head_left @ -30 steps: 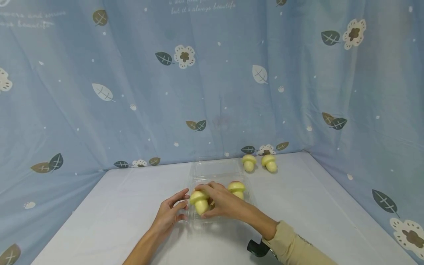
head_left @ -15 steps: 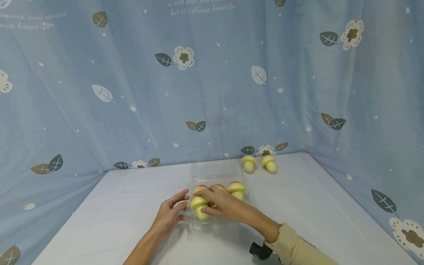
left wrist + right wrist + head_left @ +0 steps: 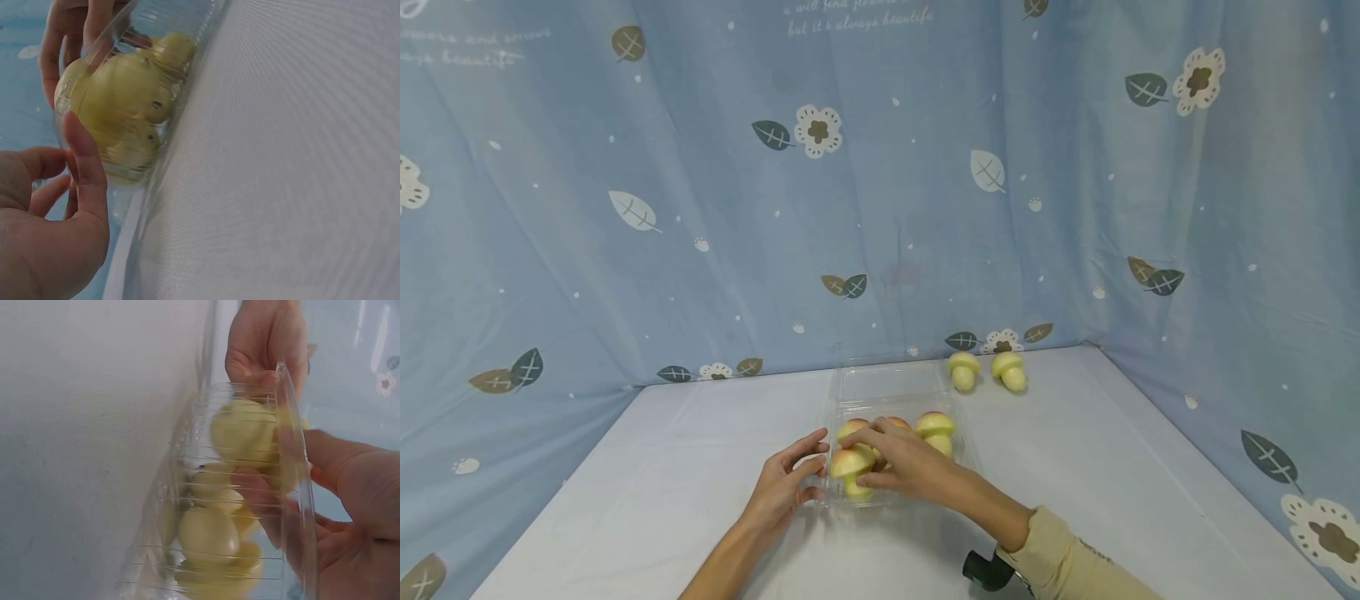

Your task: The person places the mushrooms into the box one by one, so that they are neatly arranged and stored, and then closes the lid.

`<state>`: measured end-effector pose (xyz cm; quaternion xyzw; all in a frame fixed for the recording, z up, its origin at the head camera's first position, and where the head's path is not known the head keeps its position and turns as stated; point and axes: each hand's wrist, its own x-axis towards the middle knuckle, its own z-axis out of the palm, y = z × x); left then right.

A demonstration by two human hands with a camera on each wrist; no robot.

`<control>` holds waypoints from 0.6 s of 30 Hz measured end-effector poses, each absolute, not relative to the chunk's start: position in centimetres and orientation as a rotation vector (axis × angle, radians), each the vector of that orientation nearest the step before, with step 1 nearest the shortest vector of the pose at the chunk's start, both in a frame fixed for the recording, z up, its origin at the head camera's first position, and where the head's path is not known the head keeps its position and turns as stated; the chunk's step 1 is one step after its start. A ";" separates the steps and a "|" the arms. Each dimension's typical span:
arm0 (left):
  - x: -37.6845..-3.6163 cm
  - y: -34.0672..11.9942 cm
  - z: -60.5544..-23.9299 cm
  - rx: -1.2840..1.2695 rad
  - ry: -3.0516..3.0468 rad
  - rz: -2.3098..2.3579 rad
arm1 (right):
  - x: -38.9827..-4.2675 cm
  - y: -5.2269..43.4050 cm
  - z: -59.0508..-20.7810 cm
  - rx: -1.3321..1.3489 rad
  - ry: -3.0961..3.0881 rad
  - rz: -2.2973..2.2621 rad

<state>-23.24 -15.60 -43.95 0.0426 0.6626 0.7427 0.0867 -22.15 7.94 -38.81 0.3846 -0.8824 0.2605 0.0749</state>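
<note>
Blue cloth printed with leaves and flowers [image 3: 817, 127] hangs all round as a backdrop, and below it a pale bench [image 3: 647, 475] carries everything.

Furthest left, the left hand [image 3: 784, 486] lies on the bench with its fingers straight and spread, the fingertips touching the left wall of a clear plastic box [image 3: 895, 392]. It grips nothing. The left wrist view shows the thumb [image 3: 87, 172] upright against the box's wall, with yellow shapes showing through the plastic.

Next comes the box itself, sitting near the middle of the bench with its lid laid open toward the backdrop. At its front left corner is a toy mushroom [image 3: 852, 469], yellow with a reddish blush on the cap, and the right hand [image 3: 904, 462] reaches in from the right and holds it, fingers curled over the cap and thumb under it. It sits low in the box, upright or close to it. In the right wrist view the fingers [image 3: 262, 500] are inside the plastic among the mushrooms. A beige sleeve [image 3: 1071, 562] covers that forearm.

Behind and right of the held one, another mushroom [image 3: 936, 427] stands in the box, with more partly hidden by the hand.

Further right, well apart from the box and close to the backdrop, two loose mushrooms [image 3: 987, 370] lie side by side on the bench.
</note>
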 end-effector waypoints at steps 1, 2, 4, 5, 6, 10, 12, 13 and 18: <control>-23.2 -15.6 -43.9 0.123 1.974 2.217 | -22.1 7.9 -38.9 1.150 -2.655 0.786; -23.2 -15.6 -44.0 0.121 1.975 2.220 | -22.1 7.9 -38.9 1.146 -2.661 0.780; -23.2 -15.5 -43.9 0.115 1.974 2.226 | -22.2 7.9 -39.0 1.148 -2.663 0.771; -23.2 -15.5 -43.9 0.113 1.974 2.229 | -22.2 7.9 -39.1 1.152 -2.665 0.755; -23.2 -15.5 -43.9 0.110 1.972 2.229 | -22.2 7.9 -39.1 1.159 -2.665 0.752; -23.1 -15.4 -43.8 0.102 1.966 2.226 | -22.2 8.0 -39.2 1.189 -2.648 0.700; -23.1 -15.4 -43.8 0.104 1.971 2.216 | -22.1 8.1 -39.2 1.199 -2.646 0.683; -23.0 -15.4 -43.7 0.106 1.974 2.214 | -22.1 8.1 -39.1 1.203 -2.649 0.678; -22.9 -15.4 -43.7 0.108 1.990 2.212 | -21.9 8.4 -38.8 1.206 -2.681 0.732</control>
